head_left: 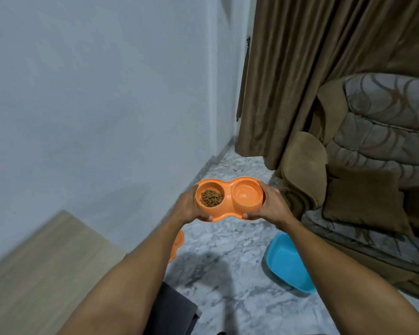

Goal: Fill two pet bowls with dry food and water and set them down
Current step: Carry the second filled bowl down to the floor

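I am holding a glossy orange plastic double pet bowl (229,198), two round wells joined in one moulded peanut-shaped tray, out in front of me above the floor, my left hand (188,209) closed around its left end and my right hand (271,204) closed around its right end, thumbs on the near rim. The left well holds a small heap of brown dry kibble (211,198); the right well looks to have clear water in it, judging by the wet sheen at its bottom, though I cannot be sure. So the filling of this one seems done and it is not yet set down. A second orange piece (177,245), partly hidden behind my left forearm, lies on the grey-and-white marbled floor (228,238); I cannot tell whether it is filled. A smooth blue plastic tub (286,262) rests near the patterned fabric sofa (373,151), beside heavy brown curtains (312,56), and a pale wood-grain desk (41,269) sits at my left
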